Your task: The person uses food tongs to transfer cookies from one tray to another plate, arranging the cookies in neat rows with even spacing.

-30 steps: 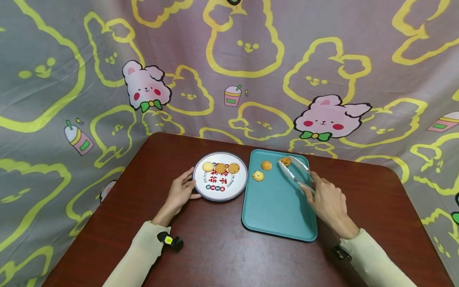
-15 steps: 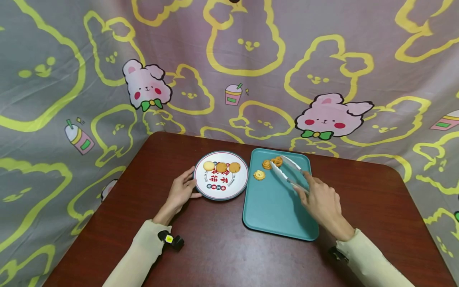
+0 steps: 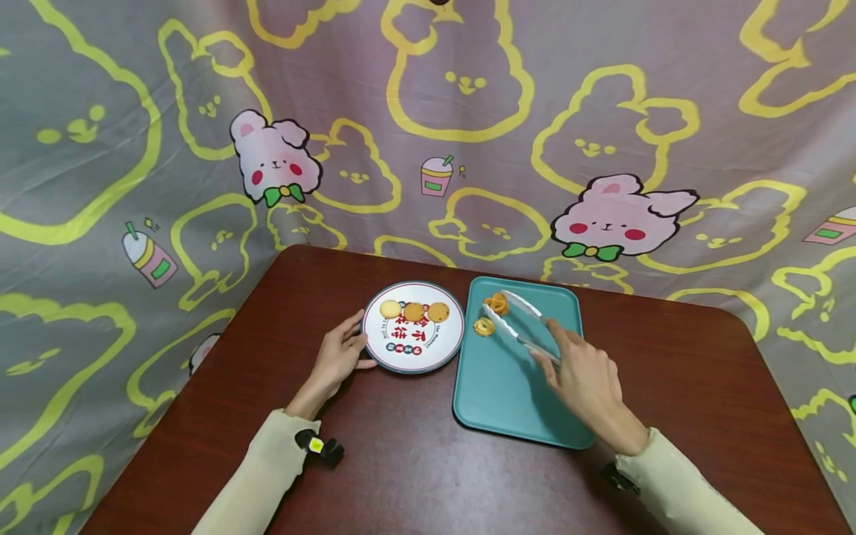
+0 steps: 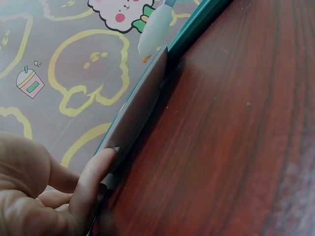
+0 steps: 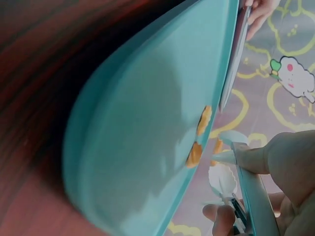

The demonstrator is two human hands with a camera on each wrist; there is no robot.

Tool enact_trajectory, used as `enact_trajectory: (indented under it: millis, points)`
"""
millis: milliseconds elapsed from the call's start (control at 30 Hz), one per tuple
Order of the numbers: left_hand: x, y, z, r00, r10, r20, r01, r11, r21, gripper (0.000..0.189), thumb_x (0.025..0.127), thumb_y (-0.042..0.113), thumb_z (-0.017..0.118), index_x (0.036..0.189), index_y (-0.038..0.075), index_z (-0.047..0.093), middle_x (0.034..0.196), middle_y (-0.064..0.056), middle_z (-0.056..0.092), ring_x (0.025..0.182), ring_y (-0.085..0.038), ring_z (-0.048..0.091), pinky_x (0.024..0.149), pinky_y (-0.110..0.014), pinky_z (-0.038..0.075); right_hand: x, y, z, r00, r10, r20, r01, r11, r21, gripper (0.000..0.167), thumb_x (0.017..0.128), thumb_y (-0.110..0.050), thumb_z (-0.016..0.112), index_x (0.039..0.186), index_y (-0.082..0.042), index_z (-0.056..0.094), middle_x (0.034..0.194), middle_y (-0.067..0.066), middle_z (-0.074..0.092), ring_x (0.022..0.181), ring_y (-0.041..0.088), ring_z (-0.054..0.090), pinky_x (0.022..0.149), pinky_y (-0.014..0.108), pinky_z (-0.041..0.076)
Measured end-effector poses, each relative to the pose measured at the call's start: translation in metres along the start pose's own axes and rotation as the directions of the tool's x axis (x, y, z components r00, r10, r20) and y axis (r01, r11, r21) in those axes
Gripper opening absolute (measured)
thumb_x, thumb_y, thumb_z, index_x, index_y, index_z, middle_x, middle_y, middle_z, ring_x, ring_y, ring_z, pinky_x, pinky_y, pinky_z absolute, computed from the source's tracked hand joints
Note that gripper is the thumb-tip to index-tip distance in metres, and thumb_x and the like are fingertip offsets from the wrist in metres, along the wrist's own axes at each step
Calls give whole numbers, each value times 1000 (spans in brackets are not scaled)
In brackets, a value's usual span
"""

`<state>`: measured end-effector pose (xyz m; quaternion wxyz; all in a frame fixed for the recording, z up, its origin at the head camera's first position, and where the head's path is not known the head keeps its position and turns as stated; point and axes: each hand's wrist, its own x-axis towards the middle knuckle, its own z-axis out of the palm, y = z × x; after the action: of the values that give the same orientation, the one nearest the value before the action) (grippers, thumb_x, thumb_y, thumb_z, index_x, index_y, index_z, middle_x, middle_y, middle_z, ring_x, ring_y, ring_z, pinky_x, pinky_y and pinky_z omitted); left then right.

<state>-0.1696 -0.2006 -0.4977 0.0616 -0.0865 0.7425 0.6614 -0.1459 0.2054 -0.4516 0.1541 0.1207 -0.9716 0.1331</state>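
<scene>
My right hand (image 3: pixel 591 379) grips metal tongs with pale tips (image 3: pixel 503 324). Between the tips is a pretzel-shaped cookie (image 5: pixel 217 150), raised over the far left part of the teal tray (image 3: pixel 515 401). A flower-shaped cookie (image 3: pixel 484 327) with a pale centre lies on the tray beside the tips. The swirl cookie (image 5: pixel 194 155) near it is mostly covered in the head view. With thumb and fingers, my left hand (image 3: pixel 339 349) holds the left rim of a round white plate (image 3: pixel 374 338), the thumb (image 4: pixel 96 172) low against its edge.
On the plate lie one pale round cookie (image 3: pixel 390 309) and two browner ones, in a row above red printed characters. Plate and tray stand side by side on a dark red-brown table (image 3: pixel 401 461). A patterned cloth (image 3: pixel 468 111) hangs close behind the table.
The right hand and tongs have moved left across the tray, carrying the pretzel-shaped cookie from the far right over the swirl cookie. My left hand has stayed at the plate's rim.
</scene>
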Motion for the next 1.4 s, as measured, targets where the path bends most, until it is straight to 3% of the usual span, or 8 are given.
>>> enact_trajectory:
  millis: [233,467,700,1000,1400]
  points:
    - [0,-1,0,1000,3,-2,-3,1000,9,60,109,3,47,165,16,31,162,-23,42,136,-40,57,76,-34,71,2,-13,3,999,-45,3,45,999,16,60,97,-41,74,146,-12,58,118,21,74,48,19,46,32,24,36]
    - [-2,-1,-1,1000,10,-4,-10,1000,7,60,109,2,46,165,14,31,162,-23,41,138,-40,55,75,-33,71,4,-29,8,993,-114,6,114,993,7,63,95,-46,76,146,-13,59,123,18,75,53,22,57,34,27,42]
    - [-1,-1,0,1000,10,-2,-10,1000,18,59,109,3,47,165,16,32,162,-23,42,141,-40,53,75,-33,71,3,-50,14,987,-154,54,153,988,19,66,93,-47,77,148,-16,58,120,15,76,55,21,57,38,30,46]
    - [0,-1,-1,1000,18,1,-18,1000,23,59,109,1,46,165,13,31,163,-25,40,142,-42,51,74,-32,71,3,-76,23,969,-233,87,231,972,28,63,94,-48,76,148,-22,59,121,8,77,64,26,69,40,36,52]
    - [1,-1,-1,1000,21,2,-21,1000,-12,59,109,0,46,165,13,32,161,-25,42,133,-39,57,75,-32,71,17,-102,30,952,-278,126,271,960,66,62,95,-50,74,146,-16,61,118,10,77,58,15,58,42,32,52]
